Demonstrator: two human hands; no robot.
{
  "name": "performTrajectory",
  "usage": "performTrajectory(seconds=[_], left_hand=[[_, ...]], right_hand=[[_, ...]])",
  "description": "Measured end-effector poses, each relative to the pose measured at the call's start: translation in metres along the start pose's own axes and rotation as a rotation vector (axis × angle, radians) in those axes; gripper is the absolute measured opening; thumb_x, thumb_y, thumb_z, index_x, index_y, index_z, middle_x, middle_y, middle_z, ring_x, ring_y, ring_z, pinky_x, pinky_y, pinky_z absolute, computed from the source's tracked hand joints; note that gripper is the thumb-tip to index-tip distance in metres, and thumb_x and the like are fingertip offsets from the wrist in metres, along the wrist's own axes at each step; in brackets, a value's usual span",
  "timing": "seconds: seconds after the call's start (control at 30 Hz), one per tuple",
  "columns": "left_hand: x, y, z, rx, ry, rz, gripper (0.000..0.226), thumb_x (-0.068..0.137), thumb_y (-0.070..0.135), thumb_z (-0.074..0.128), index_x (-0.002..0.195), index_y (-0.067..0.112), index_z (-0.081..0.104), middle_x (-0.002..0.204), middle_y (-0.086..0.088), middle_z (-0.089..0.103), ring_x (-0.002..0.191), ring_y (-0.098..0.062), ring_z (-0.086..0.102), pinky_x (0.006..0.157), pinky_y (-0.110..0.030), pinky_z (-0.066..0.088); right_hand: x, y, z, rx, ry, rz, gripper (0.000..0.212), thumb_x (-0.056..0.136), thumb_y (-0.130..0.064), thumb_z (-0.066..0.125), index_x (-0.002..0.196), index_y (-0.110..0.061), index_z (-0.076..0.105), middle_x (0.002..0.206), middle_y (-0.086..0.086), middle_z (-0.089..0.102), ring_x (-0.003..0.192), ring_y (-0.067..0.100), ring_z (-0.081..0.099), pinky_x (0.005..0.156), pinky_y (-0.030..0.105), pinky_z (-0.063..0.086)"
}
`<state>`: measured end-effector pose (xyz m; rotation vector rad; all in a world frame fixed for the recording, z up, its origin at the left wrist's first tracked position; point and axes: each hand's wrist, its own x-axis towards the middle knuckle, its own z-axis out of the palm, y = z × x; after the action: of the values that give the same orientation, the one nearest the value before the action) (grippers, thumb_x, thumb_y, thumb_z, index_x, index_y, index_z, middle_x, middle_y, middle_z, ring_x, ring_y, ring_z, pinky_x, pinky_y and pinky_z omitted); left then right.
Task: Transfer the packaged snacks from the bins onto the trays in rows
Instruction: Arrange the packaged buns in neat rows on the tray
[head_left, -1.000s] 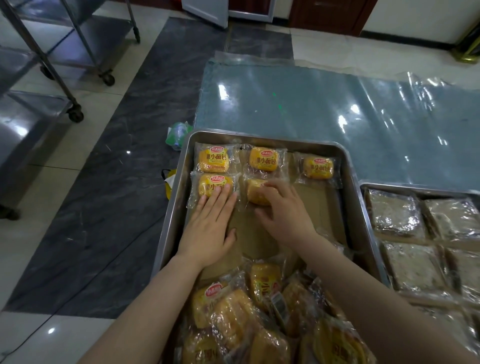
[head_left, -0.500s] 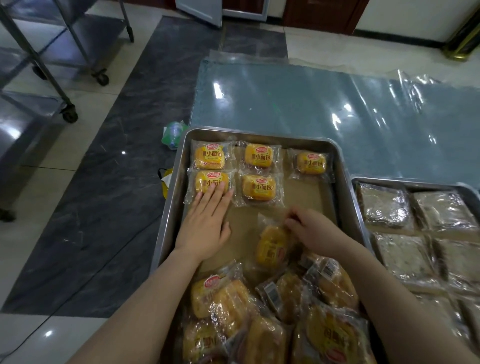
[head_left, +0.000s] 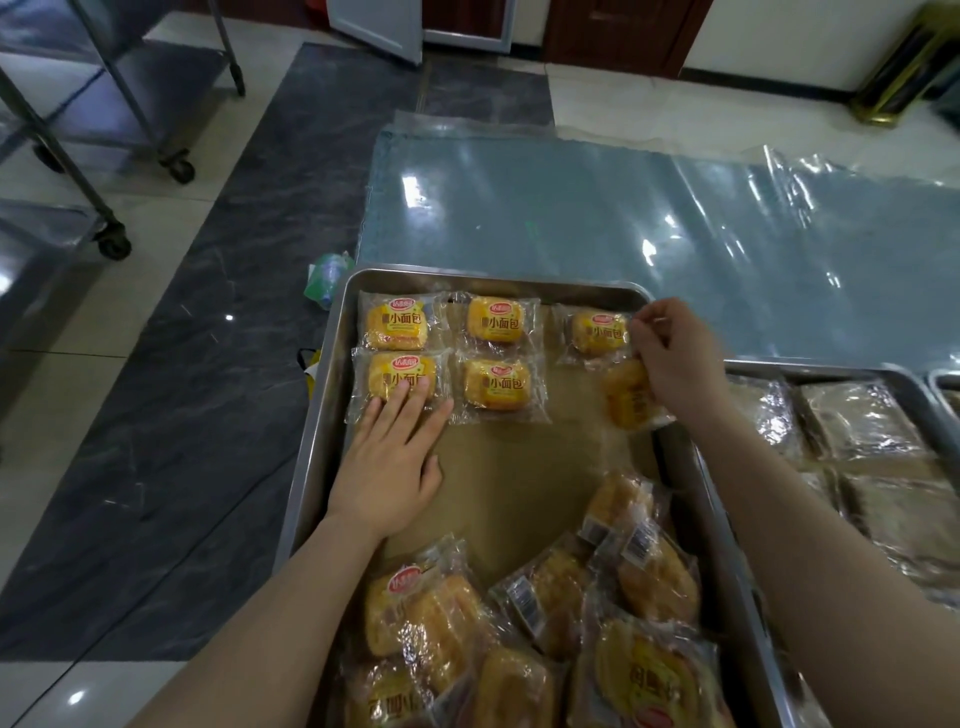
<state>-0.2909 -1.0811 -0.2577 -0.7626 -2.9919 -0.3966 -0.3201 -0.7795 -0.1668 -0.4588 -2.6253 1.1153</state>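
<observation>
Your right hand (head_left: 675, 364) pinches a bread packet (head_left: 631, 397) by its wrapper, holding it just inside the tray's (head_left: 307, 457) right edge, beside the corner packet (head_left: 597, 332) at the far right. Your left hand (head_left: 387, 467) lies flat, fingers straight, tips on the left packet (head_left: 400, 376) of the second row. You look to be filling that row's third place: lower it square with its neighbours. The loose pile (head_left: 545, 623) waits at the near edge.

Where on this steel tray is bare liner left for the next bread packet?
Bare brown paper liner runs across the silver metal tray between the second-row middle packet and the heaped yellow bread packets, right of the left hand. The slot below the top-right packet is taken by the right hand and its held packet. The near end is crowded.
</observation>
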Motion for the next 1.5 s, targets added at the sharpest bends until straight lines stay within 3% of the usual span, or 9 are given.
performTrajectory(seconds=[0.13, 0.27, 0.47, 0.7, 0.93, 1.1, 1.17, 1.27, 1.5], left_hand=[[0.0, -0.002, 0.002, 0.017, -0.01, 0.002, 0.06, 0.092, 0.031, 0.042, 0.147, 0.027, 0.019, 0.156, -0.002, 0.006, 0.144, -0.02, -0.003, 0.116, -0.042, 0.001], [0.001, -0.001, 0.002, 0.022, -0.014, 0.004, 0.059, 0.09, 0.032, 0.037, 0.147, 0.025, 0.023, 0.156, -0.003, 0.008, 0.144, -0.021, -0.001, 0.116, -0.044, 0.004], [0.002, -0.002, 0.004, 0.026, -0.003, 0.018, 0.06, 0.09, 0.029, 0.044, 0.147, 0.024, 0.025, 0.156, -0.005, 0.009, 0.144, -0.023, 0.001, 0.116, -0.045, 0.005], [0.002, -0.001, 0.003, 0.067, -0.013, 0.019, 0.06, 0.089, 0.035, 0.028, 0.148, 0.024, 0.021, 0.156, -0.006, 0.009, 0.144, -0.024, 0.001, 0.116, -0.044, 0.005], [0.001, -0.002, 0.004, 0.068, -0.035, -0.004, 0.061, 0.089, 0.034, 0.03, 0.148, 0.026, 0.015, 0.157, -0.005, 0.004, 0.144, -0.023, -0.001, 0.116, -0.044, 0.006], [-0.001, 0.001, -0.003, 0.042, -0.018, 0.0, 0.064, 0.093, 0.026, 0.043, 0.149, 0.023, 0.013, 0.156, -0.006, -0.001, 0.144, -0.022, -0.005, 0.116, -0.042, 0.002], [-0.004, 0.003, -0.008, 0.027, -0.01, -0.014, 0.065, 0.094, 0.027, 0.045, 0.148, 0.025, 0.01, 0.156, -0.004, -0.003, 0.143, -0.019, -0.01, 0.115, -0.038, -0.004], [-0.018, 0.012, -0.018, -0.11, 0.009, -0.099, 0.056, 0.094, 0.034, 0.04, 0.146, 0.03, 0.018, 0.156, 0.001, 0.0, 0.142, -0.012, -0.009, 0.114, -0.034, -0.003], [-0.075, 0.029, -0.05, -0.434, -0.282, -0.307, 0.045, 0.091, 0.052, 0.046, 0.128, 0.028, 0.054, 0.128, 0.008, 0.055, 0.106, -0.005, 0.052, 0.084, -0.021, 0.04]], right_hand=[[0.015, -0.001, 0.023, -0.334, -0.154, -0.23, 0.017, 0.091, -0.043, 0.057, 0.084, -0.028, 0.053, 0.062, -0.01, 0.054, 0.055, 0.005, 0.052, 0.045, 0.022, 0.032], [0.016, 0.002, 0.046, -0.601, -0.376, -0.365, 0.026, 0.089, -0.051, 0.053, 0.089, -0.025, 0.055, 0.078, -0.01, 0.058, 0.077, 0.014, 0.059, 0.06, 0.027, 0.042], [-0.024, 0.018, 0.041, -0.47, -0.041, -0.217, 0.032, 0.089, -0.028, 0.056, 0.119, -0.017, 0.055, 0.124, 0.009, 0.055, 0.115, 0.034, 0.048, 0.092, 0.044, 0.042], [-0.052, 0.047, 0.041, -0.607, -0.42, -0.13, 0.071, 0.092, -0.05, 0.048, 0.147, -0.044, 0.003, 0.159, 0.0, -0.014, 0.143, 0.03, -0.018, 0.112, 0.046, 0.0], [-0.037, 0.046, 0.048, -0.659, -0.468, -0.163, 0.064, 0.1, -0.036, 0.034, 0.146, -0.045, -0.01, 0.155, 0.003, -0.028, 0.139, 0.032, -0.029, 0.112, 0.05, -0.009], [-0.048, 0.033, 0.034, -0.55, -0.408, -0.172, 0.065, 0.096, -0.044, 0.043, 0.149, -0.04, 0.005, 0.157, -0.002, -0.018, 0.142, 0.028, -0.021, 0.111, 0.048, -0.009], [-0.059, 0.03, 0.019, -0.407, -0.324, -0.145, 0.056, 0.094, -0.036, 0.05, 0.145, -0.034, 0.027, 0.158, 0.0, 0.012, 0.145, 0.029, 0.011, 0.115, 0.048, 0.017], [-0.081, 0.033, -0.007, -0.353, -0.324, -0.025, 0.039, 0.09, -0.037, 0.057, 0.127, -0.028, 0.052, 0.128, -0.002, 0.055, 0.109, 0.019, 0.055, 0.088, 0.034, 0.047], [-0.129, 0.024, -0.019, -0.415, -0.493, 0.11, 0.055, 0.08, -0.036, 0.072, 0.128, -0.016, 0.051, 0.116, 0.002, 0.061, 0.103, 0.021, 0.057, 0.085, 0.032, 0.047]])
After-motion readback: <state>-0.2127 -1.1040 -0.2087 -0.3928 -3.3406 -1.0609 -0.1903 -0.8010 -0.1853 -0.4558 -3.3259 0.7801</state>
